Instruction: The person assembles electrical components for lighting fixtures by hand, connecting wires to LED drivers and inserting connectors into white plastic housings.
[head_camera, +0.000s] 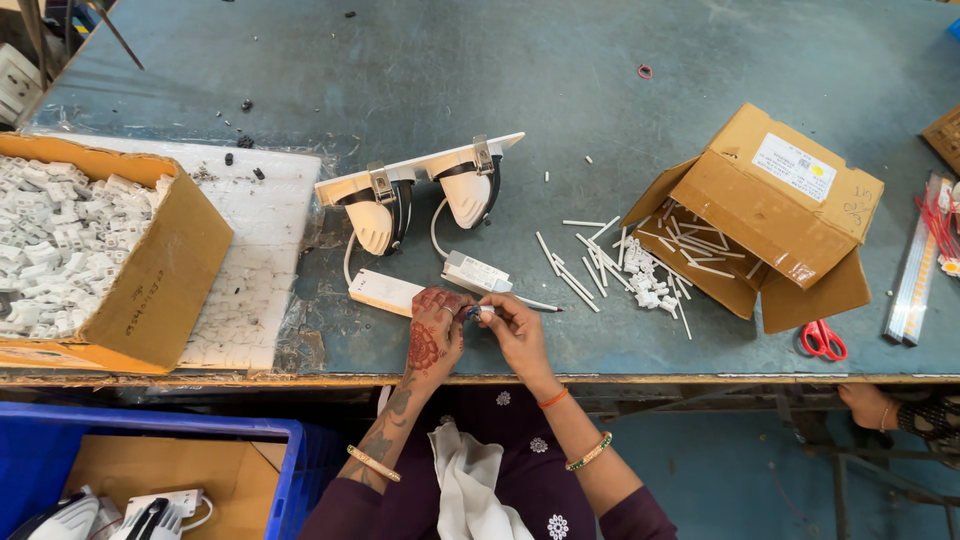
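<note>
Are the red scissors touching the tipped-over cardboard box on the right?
Apart. The head view shows bare table between the red scissors and the flap of the cardboard box.

Even bright overhead light, soft shadows, sharp, slight wide-angle edge distortion.

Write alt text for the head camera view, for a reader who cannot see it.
Seen from above, a person's left hand and right hand pinch a small white connector wired to a twin-head light fitting on a grey-blue workbench. A cardboard box of white plastic parts sits left; an open box spilling thin white tubes and red scissors lie right.
</note>
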